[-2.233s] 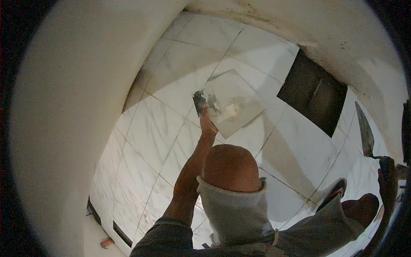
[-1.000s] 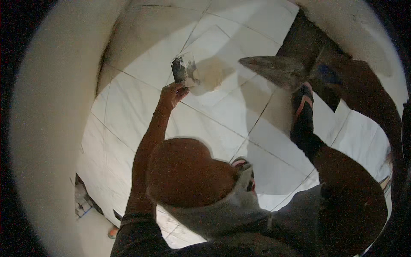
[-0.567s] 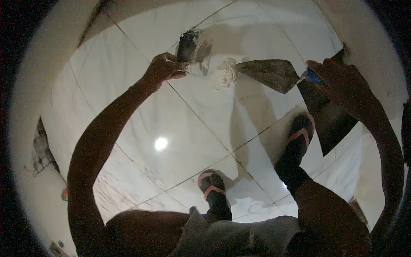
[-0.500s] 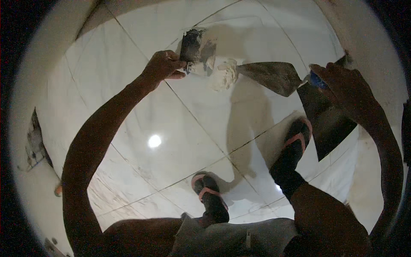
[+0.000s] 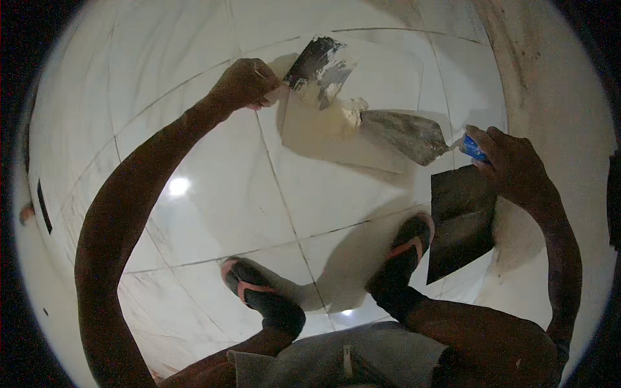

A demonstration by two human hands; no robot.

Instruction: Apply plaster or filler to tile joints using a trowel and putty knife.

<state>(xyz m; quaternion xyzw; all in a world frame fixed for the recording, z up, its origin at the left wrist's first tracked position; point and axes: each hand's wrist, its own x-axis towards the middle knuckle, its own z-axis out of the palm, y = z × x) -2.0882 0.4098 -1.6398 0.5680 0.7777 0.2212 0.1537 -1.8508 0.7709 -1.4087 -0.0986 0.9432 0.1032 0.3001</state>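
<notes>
Head view: grey shorts (image 5: pixel 323 365) are nearest, well below both grips. Beyond them, the left foot (image 5: pixel 247 281) in a dark sandal with a pinkish strap stands well below the left hand's grip, and the right foot (image 5: pixel 411 249), shod alike, is below and to the left of the right hand's grip. A dark square panel (image 5: pixel 460 223) lies on the floor (image 5: pixel 207 220) just below the right grip, its near left edge beside the right foot.

The right hand (image 5: pixel 508 158) is closed round the blue handle (image 5: pixel 475 149) of a pointed trowel (image 5: pixel 407 136). The blade reaches leftward from that grip, its tip touching a lump of cream paste (image 5: pixel 352 111). The left hand (image 5: pixel 244 84) has its fingers curled together, pinching the left edge of a flat dark plate (image 5: pixel 309 61); the fingertips are too blurred to show exactly how they meet. The plate tilts just right of this grip, streaked with white. Between the two grips, under plate, paste and blade, a pale square sheet (image 5: pixel 310 134) lies on white tiles. A stained wall (image 5: pixel 563 97) rises beyond the right grip.
</notes>
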